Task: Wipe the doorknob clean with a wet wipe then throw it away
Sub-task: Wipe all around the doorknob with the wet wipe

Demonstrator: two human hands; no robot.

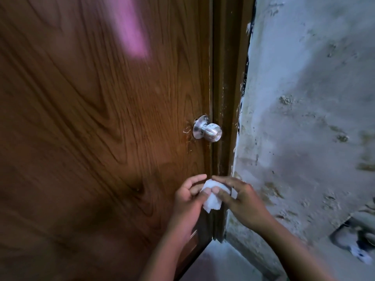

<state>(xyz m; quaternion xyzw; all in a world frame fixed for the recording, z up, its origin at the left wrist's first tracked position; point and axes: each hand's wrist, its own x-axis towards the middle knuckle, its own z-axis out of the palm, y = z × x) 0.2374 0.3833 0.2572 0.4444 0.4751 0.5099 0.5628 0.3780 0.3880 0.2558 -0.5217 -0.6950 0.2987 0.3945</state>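
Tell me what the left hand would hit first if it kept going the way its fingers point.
Probably the wooden door below the doorknob; the left hand, holding the wet wipe, points up toward it. Depth is unclear.

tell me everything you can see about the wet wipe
The wet wipe is a small white sheet, soft and crumpled into a loose wad, not spread flat. Both hands hold it between them: the left hand pinches its left side, the right hand covers its upper right with the fingers. Its lower edge hangs free. It sits below the doorknob, in front of the door edge, not touching the knob.
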